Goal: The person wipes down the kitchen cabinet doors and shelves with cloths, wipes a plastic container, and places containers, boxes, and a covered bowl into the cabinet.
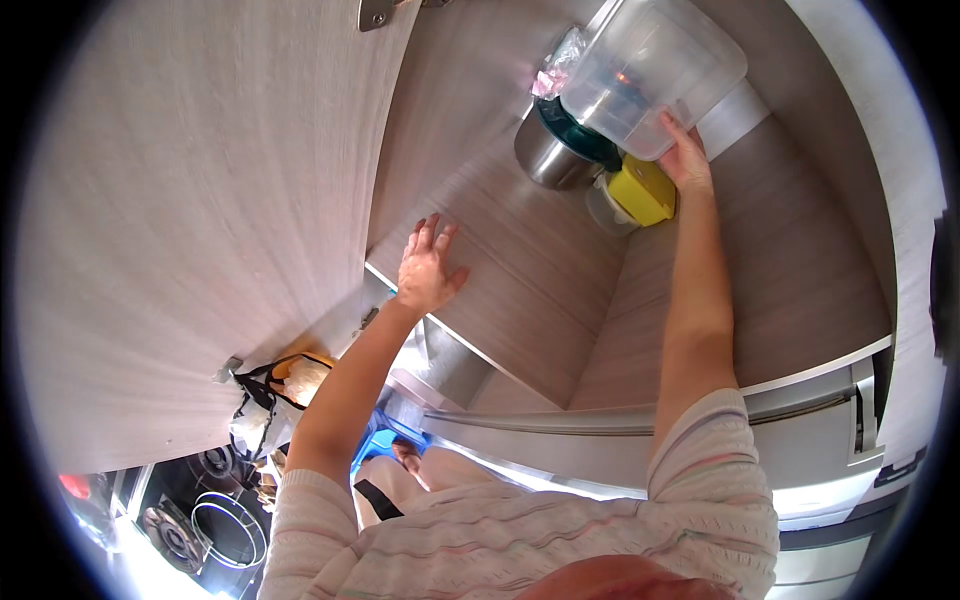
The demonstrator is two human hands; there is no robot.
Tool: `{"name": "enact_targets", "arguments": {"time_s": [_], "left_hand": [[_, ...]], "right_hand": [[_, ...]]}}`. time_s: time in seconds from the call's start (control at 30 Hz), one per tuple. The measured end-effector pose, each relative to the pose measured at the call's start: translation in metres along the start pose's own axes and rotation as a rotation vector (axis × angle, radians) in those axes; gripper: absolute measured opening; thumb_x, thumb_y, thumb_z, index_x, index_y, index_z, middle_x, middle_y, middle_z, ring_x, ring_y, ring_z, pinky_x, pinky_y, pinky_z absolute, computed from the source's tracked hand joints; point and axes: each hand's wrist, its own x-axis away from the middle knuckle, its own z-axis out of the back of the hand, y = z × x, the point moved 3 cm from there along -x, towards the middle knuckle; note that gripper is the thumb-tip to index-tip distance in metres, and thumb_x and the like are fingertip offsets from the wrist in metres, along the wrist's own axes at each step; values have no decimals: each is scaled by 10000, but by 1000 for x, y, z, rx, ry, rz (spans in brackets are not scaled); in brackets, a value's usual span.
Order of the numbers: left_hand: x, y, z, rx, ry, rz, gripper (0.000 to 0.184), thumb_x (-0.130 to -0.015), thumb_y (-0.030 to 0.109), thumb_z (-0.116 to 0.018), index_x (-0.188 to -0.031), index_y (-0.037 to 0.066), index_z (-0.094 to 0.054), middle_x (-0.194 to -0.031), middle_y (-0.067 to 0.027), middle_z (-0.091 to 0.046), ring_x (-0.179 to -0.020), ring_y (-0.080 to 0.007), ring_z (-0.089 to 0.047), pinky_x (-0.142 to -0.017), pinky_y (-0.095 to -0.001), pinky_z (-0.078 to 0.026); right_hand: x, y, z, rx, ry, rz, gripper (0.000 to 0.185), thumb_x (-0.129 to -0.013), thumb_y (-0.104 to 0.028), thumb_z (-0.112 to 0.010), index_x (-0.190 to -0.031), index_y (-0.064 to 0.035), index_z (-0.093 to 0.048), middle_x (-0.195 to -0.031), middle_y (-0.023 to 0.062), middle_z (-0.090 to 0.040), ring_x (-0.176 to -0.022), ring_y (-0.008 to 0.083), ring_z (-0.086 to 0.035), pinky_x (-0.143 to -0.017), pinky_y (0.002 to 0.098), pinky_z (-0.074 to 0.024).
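Inside the cabinet, my right hand [687, 160] grips the near corner of a clear plastic container [655, 65], its thumb and fingers against the wall. The container is tilted and partly covers the things behind it. Under its left edge stands a steel pot [550, 155] with a dark green rim or lid [572, 132]. Just below the container is a yellow box-shaped item [645, 190], beside a small clear tub [608, 205]. My left hand [428, 268] is open, fingers stretched out, over the front edge of the wooden shelf [520, 270]; whether it touches the board I cannot tell.
A large cabinet door [210, 200] stands swung out on the left. A crumpled plastic bag [568, 55] lies behind the pot. Bags [270, 395] hang below the door, and a stove [205, 520] is at lower left. A blue stool-like object [378, 440] is below.
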Motion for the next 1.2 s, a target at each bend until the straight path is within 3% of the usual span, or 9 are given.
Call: {"name": "enact_targets", "arguments": {"time_s": [0.27,0.43,0.63,0.87,0.97,1.07,1.2], "left_hand": [[11,-13,-18,-191,-57,-25,525,-735,289,-620,-1193,51,-521,-1327,-213,-383,-1257,-354,-327,-1030,-446,-285],[11,-15,-20,-192,-18,-46,498,-721,281,-638,-1147,37,-554,-1295,-196,-410,-1227,-342,-359,-1012,-438,-305],[12,-13,-19,-173,-37,-11,453,-725,287,-628,-1112,57,-580,-1290,-186,-419,-1233,-339,-352,-1018,-440,-299],[12,-16,-21,-172,-66,8,426,-732,297,-616,-1096,76,-593,-1295,-187,-417,-1245,-335,-343,-1031,-441,-286],[13,-16,-22,-171,40,-35,409,-680,252,-662,-1039,61,-615,-1230,-151,-466,-1207,-321,-382,-990,-432,-331],[13,-15,-20,-163,22,-28,404,-684,251,-661,-1036,59,-615,-1223,-149,-474,-1208,-322,-383,-991,-432,-331],[12,-17,-21,-158,-68,18,405,-735,295,-612,-1073,72,-601,-1295,-182,-418,-1248,-331,-339,-1029,-442,-286]], "right_hand": [[-8,-3,-4,38,79,32,534,-763,-24,-691,-1228,-104,-440,-1110,51,-545,-1044,201,-526,-900,372,-455],[-27,20,23,-88,64,19,523,-789,-61,-676,-1249,-101,-431,-1168,74,-525,-1076,216,-513,-896,400,-458],[-18,45,30,-257,-59,-136,470,-854,-228,-618,-1255,-70,-432,-1218,86,-497,-1146,258,-465,-950,459,-412],[5,37,4,-344,97,-177,723,-781,-424,-661,-1330,-86,-334,-1360,152,-325,-1181,362,-412,-923,572,-398],[4,23,-22,-462,448,-258,807,-760,-486,-650,-1348,-73,-281,-1362,200,-255,-1170,418,-385,-904,571,-420],[-30,23,-18,-486,304,-392,849,-754,-516,-636,-1358,-76,-232,-1324,237,-243,-1154,451,-364,-883,568,-445],[-34,6,-58,-285,351,-302,800,-791,-537,-582,-1354,-97,-222,-1288,203,-289,-1137,425,-378,-852,597,-458]]}}
